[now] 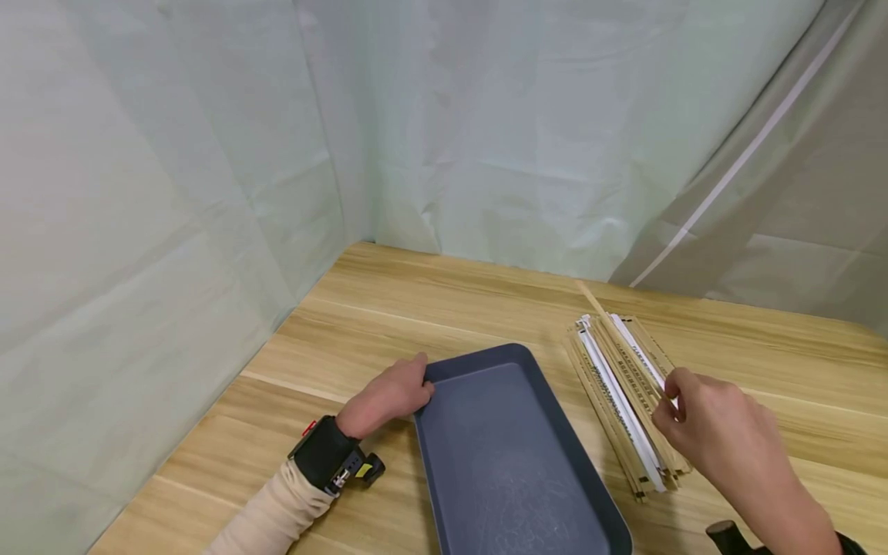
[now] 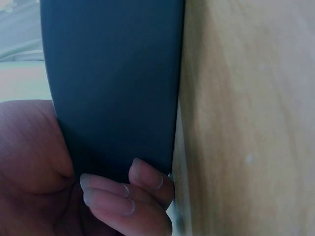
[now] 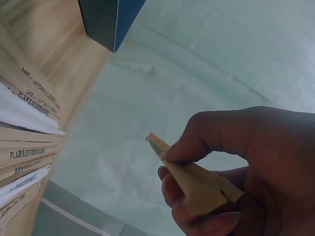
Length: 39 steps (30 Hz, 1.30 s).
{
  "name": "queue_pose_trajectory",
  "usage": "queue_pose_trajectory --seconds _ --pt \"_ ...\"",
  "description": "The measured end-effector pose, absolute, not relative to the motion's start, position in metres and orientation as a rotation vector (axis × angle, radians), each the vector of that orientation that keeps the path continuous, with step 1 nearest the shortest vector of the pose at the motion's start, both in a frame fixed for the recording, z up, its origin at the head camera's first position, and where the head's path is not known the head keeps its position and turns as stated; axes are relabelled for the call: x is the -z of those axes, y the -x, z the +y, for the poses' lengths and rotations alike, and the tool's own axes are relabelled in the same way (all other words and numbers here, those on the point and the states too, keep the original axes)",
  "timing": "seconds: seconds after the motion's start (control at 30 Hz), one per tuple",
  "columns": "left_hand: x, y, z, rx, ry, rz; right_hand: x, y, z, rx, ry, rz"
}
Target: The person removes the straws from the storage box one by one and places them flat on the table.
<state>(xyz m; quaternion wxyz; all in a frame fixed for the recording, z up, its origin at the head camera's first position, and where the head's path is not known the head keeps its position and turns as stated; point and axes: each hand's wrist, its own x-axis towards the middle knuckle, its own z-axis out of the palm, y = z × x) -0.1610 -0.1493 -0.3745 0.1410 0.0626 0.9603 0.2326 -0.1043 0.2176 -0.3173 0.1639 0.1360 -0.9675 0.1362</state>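
Note:
A dark grey-blue rectangular tray (image 1: pixel 509 455) lies on the wooden table, its base scuffed near the front. My left hand (image 1: pixel 394 391) grips its far left corner; in the left wrist view the fingers (image 2: pixel 115 201) curl round the tray's wall (image 2: pixel 113 88). To the right of the tray is a pile of long, slim paper-wrapped straws (image 1: pixel 610 393), some brown and some white, with printed lettering. My right hand (image 1: pixel 724 424) pinches one brown paper-wrapped straw (image 3: pixel 189 179) between thumb and fingers, above the pile's right side. Its far end points away beyond the pile.
Pale cloth sheets (image 1: pixel 486 139) hang along the back and left sides of the wooden table (image 1: pixel 430 293). The table's left edge runs diagonally close to the left forearm. In the right wrist view, a tray corner (image 3: pixel 106 29) stands beyond the pile.

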Motion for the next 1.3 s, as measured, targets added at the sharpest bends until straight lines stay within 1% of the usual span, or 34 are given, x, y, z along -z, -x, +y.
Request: queue_pose_trajectory --seconds 0.37,0.6,0.83,1.1,1.3 --pt "0.376 0.161 -0.149 -0.670 -0.179 2.777 0.320 0.110 0.223 -0.348 -0.351 -2.930" --pt "0.375 0.161 -0.150 -0.673 -0.185 2.778 0.334 0.123 0.228 -0.363 -0.409 -2.971" --pt "0.376 0.162 -0.150 -0.672 -0.201 2.791 0.343 0.135 0.237 -0.339 -0.375 -3.047" --pt "0.375 0.162 -0.150 -0.673 -0.199 2.787 0.345 0.138 0.243 -0.333 -0.314 -3.044" --pt "0.376 0.162 -0.150 -0.677 -0.202 2.786 0.353 0.141 0.247 -0.356 -0.353 -3.077"
